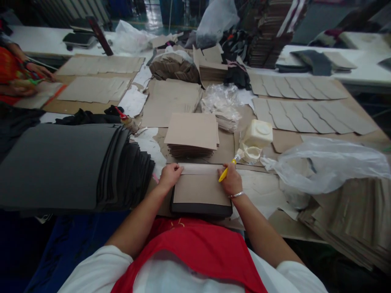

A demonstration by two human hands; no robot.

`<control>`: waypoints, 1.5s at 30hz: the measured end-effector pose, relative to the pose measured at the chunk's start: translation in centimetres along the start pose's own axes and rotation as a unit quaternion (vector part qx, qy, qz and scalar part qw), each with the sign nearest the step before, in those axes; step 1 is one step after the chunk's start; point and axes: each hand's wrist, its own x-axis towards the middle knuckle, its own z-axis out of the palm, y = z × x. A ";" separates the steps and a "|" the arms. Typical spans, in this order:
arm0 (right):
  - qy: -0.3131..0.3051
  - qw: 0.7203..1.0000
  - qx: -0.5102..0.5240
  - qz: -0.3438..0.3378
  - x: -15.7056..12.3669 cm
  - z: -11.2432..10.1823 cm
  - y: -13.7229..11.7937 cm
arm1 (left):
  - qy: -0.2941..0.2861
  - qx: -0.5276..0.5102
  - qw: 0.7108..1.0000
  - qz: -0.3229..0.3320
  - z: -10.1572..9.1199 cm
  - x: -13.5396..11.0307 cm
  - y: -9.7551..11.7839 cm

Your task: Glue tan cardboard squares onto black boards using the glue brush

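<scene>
My left hand [171, 176] pinches the left end of a pale strip [201, 169] that lies along the far edge of a brown cardboard sheet [201, 190]. Under the cardboard is a black panel [201, 209], its dark border showing at the near side. A yellow-handled brush [227, 172] is held in my right hand [231, 180], bristles pointing away from me. The fingertips of that hand also touch the strip's right end. Just beyond the brush, an open container of cream-coloured glue [252, 153] stands beside a whitish plastic jug [258, 133].
Straight ahead rises a stack of cardboard sheets [192, 134]. Dark grey panels [61, 167] are piled at left, near a small red-tipped bottle [130, 122]. At right, a clear plastic bag [330, 165] covers part of a cardboard pile [357, 215]. A co-worker's hands [33, 77] are at far left.
</scene>
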 end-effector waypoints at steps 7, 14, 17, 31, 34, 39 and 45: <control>0.020 1.000 0.002 0.010 0.5 0.8 0.3 | 0.042 0.055 0.998 -0.004 0.3 0.5 -0.3; 0.040 0.999 -0.005 0.017 0.5 1.5 0.5 | 0.061 0.038 0.997 -0.016 0.8 0.8 -0.6; 0.039 0.999 -0.006 0.019 0.6 1.6 0.5 | 0.065 0.048 0.997 -0.018 1.0 0.9 -0.6; 0.048 0.998 -0.035 0.003 0.5 1.5 0.9 | 0.079 0.135 0.988 0.015 1.0 0.6 -0.8; 0.075 0.996 -0.051 -0.015 0.2 0.9 0.8 | 0.145 0.191 0.963 0.120 1.1 -0.3 -0.6; 0.033 0.984 -0.006 -0.173 -1.7 1.1 -1.3 | 0.029 0.270 0.899 0.344 2.9 -2.9 0.2; 0.085 0.993 0.045 -0.061 -3.4 1.1 -0.2 | -0.010 0.318 0.892 0.321 3.4 -4.5 -0.8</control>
